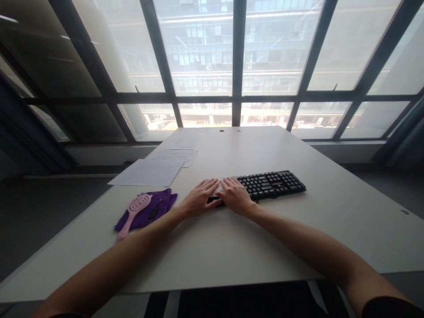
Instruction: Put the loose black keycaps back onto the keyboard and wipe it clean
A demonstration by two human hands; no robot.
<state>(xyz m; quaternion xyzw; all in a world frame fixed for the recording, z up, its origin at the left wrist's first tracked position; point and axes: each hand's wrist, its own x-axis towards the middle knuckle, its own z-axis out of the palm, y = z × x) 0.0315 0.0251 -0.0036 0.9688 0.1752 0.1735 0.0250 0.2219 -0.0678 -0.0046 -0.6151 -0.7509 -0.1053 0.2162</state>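
Observation:
A black keyboard (270, 184) lies at a slight slant on the white table (245, 247). Over its left end is spread a thin white tissue or wipe (218, 187), mostly covered by my hands. My left hand (198, 198) rests flat on that white sheet with its fingers stretched forward. Beside it my right hand (236, 196) also presses flat on the sheet, fingers extended, the two hands nearly touching. Neither hand grips anything. The keys under my palms are hidden.
Left of my hands, a pink hairbrush (139, 203) and a small black item (154, 213) lie on a folded purple cloth (167, 197). Several paper sheets (149, 172) lie along the table's left edge. Large windows (198, 48) stand behind the table.

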